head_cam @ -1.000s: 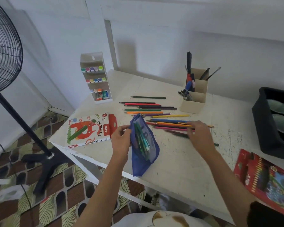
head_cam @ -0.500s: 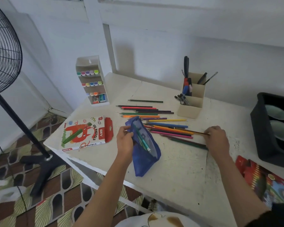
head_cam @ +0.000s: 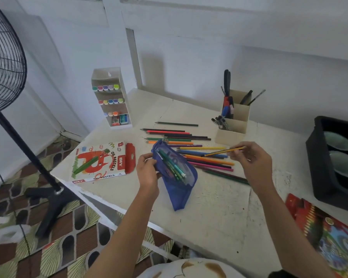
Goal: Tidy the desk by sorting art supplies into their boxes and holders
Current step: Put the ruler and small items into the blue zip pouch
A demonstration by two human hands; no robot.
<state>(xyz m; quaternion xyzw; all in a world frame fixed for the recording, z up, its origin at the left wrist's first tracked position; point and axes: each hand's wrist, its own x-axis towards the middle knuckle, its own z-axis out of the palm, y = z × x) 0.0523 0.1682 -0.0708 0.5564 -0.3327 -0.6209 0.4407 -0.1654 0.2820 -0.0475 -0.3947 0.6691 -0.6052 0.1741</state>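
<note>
Pencils first: I am pinching one yellow-and-dark pencil (head_cam: 223, 151) in my right hand (head_cam: 253, 159), lifted above the loose pencils (head_cam: 207, 159), about fifteen fanned out on the desk (head_cam: 219, 213); overlaps are making an exact count impossible. My left hand (head_cam: 149, 171) is gripping the left rim of one blue pouch (head_cam: 179, 193), holding its mouth open. Several green and teal pens are showing inside, and its lower end is pointing toward the desk's front edge. One oil pastels box (head_cam: 100, 163) is lying by the left front corner. One marker rack (head_cam: 111, 97) is standing at the back left with three rows of caps. One pen holder (head_cam: 235, 121) is sitting behind the fan. One black tray (head_cam: 317, 157) is sitting at the right edge, and one red pencil box (head_cam: 329, 233) near the front right. Bare desk is lying between the pouch and the red box.
</note>
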